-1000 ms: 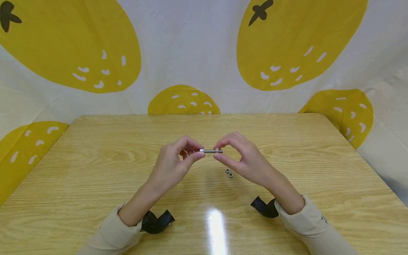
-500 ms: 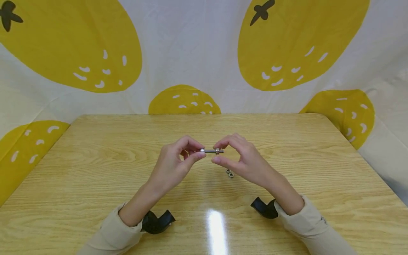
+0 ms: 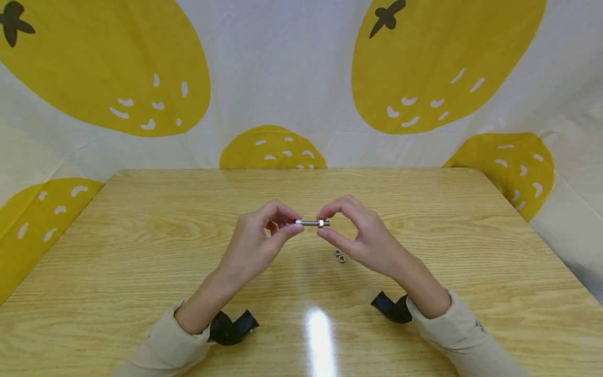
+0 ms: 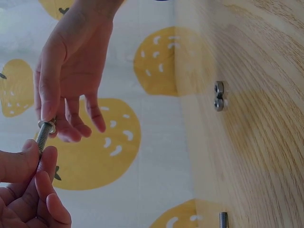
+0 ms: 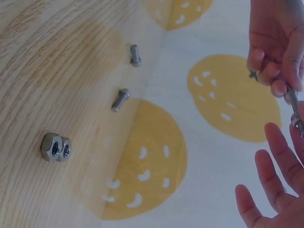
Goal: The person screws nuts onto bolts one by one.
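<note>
A silvery bolt (image 3: 309,223) lies level above the table, its head end pinched between the thumb and fingers of my left hand (image 3: 256,238). A hex nut (image 3: 321,223) sits around the bolt's threaded part, with a short tip sticking out past it. My right hand (image 3: 365,235) has its thumb and index finger at the nut's two sides, the other fingers spread loosely. In the left wrist view the right hand's fingertip touches the nut (image 4: 47,125) on the bolt (image 4: 42,136). In the right wrist view the nut (image 5: 298,123) is partly hidden by fingers.
Two loose nuts (image 3: 339,256) lie side by side on the wooden table (image 3: 141,251), below the right hand. Two more bolts, one standing out as a bolt (image 5: 136,56) and another bolt (image 5: 120,99), lie on the table. A fruit-patterned cloth (image 3: 282,78) hangs behind.
The right thumb moved away from the nut half a second ago and is now back close against it. The nut has turned on the bolt. My left hand stays still.
</note>
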`<state>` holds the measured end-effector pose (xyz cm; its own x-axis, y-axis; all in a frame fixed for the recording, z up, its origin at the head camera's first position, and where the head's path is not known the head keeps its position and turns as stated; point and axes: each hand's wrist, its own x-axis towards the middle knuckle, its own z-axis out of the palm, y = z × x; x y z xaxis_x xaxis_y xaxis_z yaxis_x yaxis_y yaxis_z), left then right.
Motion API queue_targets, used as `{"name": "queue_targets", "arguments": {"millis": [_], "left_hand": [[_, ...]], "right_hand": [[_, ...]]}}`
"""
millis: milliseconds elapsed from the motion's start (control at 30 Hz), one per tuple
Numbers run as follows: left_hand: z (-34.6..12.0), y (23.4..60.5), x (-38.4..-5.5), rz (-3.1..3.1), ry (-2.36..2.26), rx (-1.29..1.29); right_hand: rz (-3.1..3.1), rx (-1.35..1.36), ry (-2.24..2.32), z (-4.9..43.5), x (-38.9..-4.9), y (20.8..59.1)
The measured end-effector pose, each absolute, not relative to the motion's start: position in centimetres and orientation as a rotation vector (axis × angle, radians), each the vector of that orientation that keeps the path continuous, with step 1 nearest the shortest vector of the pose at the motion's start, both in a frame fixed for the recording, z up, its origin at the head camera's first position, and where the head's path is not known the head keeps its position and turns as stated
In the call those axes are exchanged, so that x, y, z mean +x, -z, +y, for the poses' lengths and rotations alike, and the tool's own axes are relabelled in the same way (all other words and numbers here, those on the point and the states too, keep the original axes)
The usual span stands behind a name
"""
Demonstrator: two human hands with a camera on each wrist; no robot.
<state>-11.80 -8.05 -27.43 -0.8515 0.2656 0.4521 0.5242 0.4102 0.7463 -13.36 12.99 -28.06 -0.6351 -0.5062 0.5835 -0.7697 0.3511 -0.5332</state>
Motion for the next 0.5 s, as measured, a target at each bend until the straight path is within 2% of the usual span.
{"name": "queue_targets", "arguments": {"millis": [500], "left_hand": [[-8.04, 27.42, -11.76, -2.395, 1.425, -0.703]], "right_hand": [[-2.371, 1.086, -1.168, 12.85, -13.44, 28.09]]}}
